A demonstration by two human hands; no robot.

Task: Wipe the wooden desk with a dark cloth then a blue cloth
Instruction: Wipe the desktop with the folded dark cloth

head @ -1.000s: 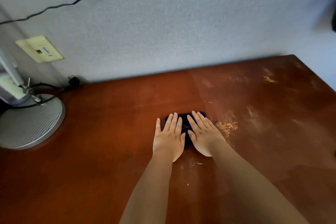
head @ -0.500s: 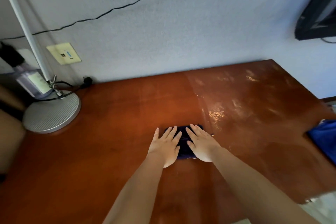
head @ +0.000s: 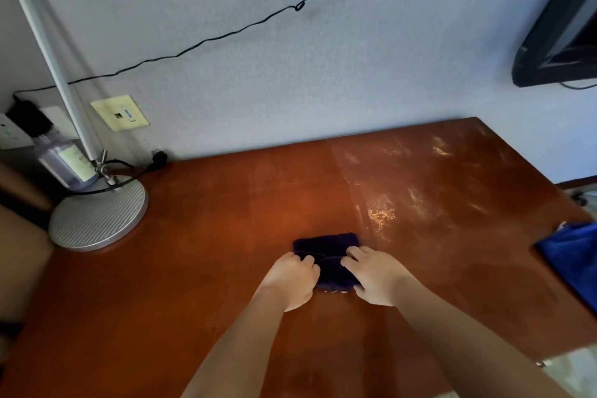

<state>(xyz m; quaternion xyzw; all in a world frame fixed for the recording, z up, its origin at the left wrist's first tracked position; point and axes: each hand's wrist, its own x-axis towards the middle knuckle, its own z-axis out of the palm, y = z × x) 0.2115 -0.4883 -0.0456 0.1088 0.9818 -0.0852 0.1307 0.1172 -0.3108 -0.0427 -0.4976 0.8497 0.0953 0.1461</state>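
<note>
- Since half a second back: both hands went from flat, fingers spread on the dark cloth point(head: 326, 247), to fingers curled in and gathering it; cloth has come a bit nearer the front edge, camera tipped up some.
- Left hand point(head: 290, 279) grips the cloth's left side, fingers bent over it.
- Right hand point(head: 376, 276) grips the right side, same curl; a fold line runs between the two hands.
- Dark cloth sits mid wooden desk point(head: 210, 252), folded small, long axis left-right, far half sticking out past the fingertips.
- Blue cloth point(head: 571, 255) lies at the desk's right edge, well apart from both hands, off to the right; right hand is the nearer one for the swap.
- Right half of the desk shows pale smears and glare; looks like wiping isn't finished there, judging only by that.
- Likely step: bunching or refolding the dark cloth, dark-cloth stage ongoing.
- Lamp base point(head: 97, 213) back left, well apart from the hands.
</note>
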